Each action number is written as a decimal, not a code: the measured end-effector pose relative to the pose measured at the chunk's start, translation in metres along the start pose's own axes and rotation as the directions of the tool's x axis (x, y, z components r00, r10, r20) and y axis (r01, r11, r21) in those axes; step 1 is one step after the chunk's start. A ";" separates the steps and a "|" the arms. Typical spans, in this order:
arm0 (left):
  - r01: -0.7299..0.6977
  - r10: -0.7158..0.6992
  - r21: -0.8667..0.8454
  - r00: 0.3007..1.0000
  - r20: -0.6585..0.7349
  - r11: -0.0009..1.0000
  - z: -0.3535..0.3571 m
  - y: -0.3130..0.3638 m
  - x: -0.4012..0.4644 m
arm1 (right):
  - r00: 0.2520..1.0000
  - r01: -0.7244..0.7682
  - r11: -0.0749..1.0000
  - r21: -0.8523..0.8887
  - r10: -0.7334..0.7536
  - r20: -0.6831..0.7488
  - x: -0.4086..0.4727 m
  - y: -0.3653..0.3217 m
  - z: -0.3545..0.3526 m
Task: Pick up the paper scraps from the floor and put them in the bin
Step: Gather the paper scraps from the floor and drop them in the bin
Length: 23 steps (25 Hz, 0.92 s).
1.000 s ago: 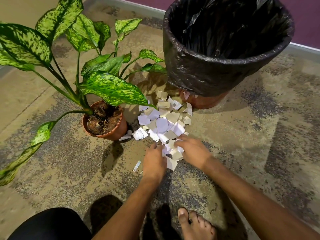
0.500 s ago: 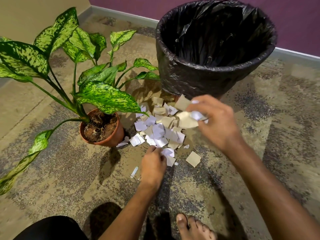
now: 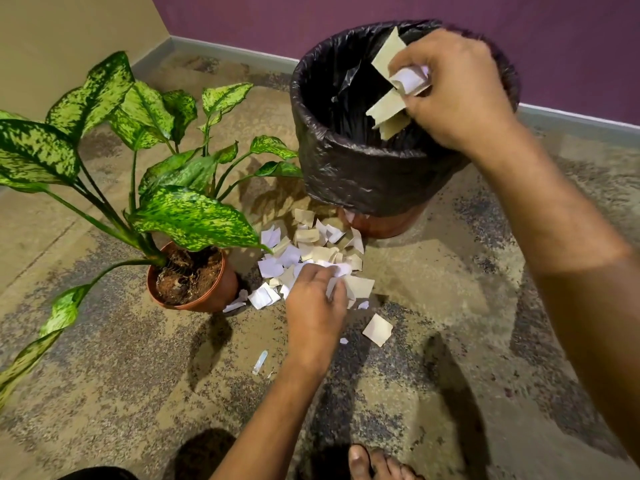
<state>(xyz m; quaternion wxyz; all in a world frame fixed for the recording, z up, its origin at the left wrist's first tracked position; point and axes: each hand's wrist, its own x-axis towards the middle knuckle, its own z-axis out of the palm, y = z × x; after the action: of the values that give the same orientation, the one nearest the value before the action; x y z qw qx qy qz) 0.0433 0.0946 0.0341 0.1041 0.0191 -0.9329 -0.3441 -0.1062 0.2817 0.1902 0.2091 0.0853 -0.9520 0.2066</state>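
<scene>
Paper over the bin [image 3: 363, 181], drop looks imminent!
Right hand [image 3: 457, 95] clutches a bunch of scraps [image 3: 388, 109] above the liner mouth; left hand [image 3: 313, 306] curls round scraps from the floor pile [image 3: 311, 247] just beyond its knuckles.

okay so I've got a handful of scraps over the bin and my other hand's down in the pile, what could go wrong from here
1. The right hand holds its scraps near the bin rim's near side; loose ones may flutter outside.
2. The left hand gathers the pile beside the potted plant; a sweep might push pieces under its leaves.
3. A stray scrap and a sliver lie apart and may be missed.
</scene>
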 end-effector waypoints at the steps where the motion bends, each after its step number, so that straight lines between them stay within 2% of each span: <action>1: -0.054 0.053 -0.024 0.997 -0.054 0.998 -0.004 0.006 0.006 | 0.999 -0.018 1.000 0.000 0.018 0.047 0.003 0.003 0.002; 3: -0.160 0.142 -0.100 0.976 -0.163 0.982 -0.014 0.020 0.018 | 0.989 -0.038 0.999 0.033 0.033 0.143 0.003 0.007 0.005; 5: -0.257 0.209 -0.157 0.940 -0.272 0.954 -0.026 0.038 0.030 | 0.988 -0.050 0.994 0.096 0.035 0.148 -0.002 0.009 0.007; 8: -0.389 0.292 -0.174 0.863 -0.412 0.905 -0.044 0.072 0.052 | 0.997 -0.058 0.974 0.219 0.070 -0.045 -0.019 0.010 0.005; 11: -0.449 0.347 -0.127 0.815 -0.465 0.884 -0.054 0.108 0.083 | 0.941 0.017 0.947 0.321 0.093 -0.324 -0.047 0.006 -0.001; 14: -0.459 0.396 -0.033 0.799 -0.451 0.888 -0.056 0.136 0.126 | 0.874 0.038 0.934 0.354 0.141 -0.465 -0.078 0.007 -0.006; 17: -0.399 0.399 0.053 0.879 -0.263 0.915 -0.049 0.145 0.150 | 0.848 0.038 0.951 0.308 0.133 -0.514 -0.110 0.007 -0.006; 18: -0.405 0.406 0.054 0.887 -0.220 0.913 -0.046 0.144 0.146 | 0.857 0.046 0.956 0.289 0.111 -0.503 -0.123 0.009 0.000; 20: -0.478 0.451 -0.041 0.851 -0.271 0.877 -0.037 0.136 0.124 | 0.909 0.063 0.964 0.260 0.052 -0.413 -0.151 0.012 0.021; 23: -0.559 0.460 -0.189 0.797 -0.392 0.808 -0.008 0.112 0.068 | 0.996 -0.020 0.982 0.185 0.035 -0.079 -0.192 0.023 0.069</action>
<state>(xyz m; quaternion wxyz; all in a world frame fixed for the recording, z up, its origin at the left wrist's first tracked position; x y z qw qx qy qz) -0.0178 0.1675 0.1251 0.3488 -0.1941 -0.8100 -0.4296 0.0353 0.2876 0.0419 0.2362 0.0826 -0.9205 0.3000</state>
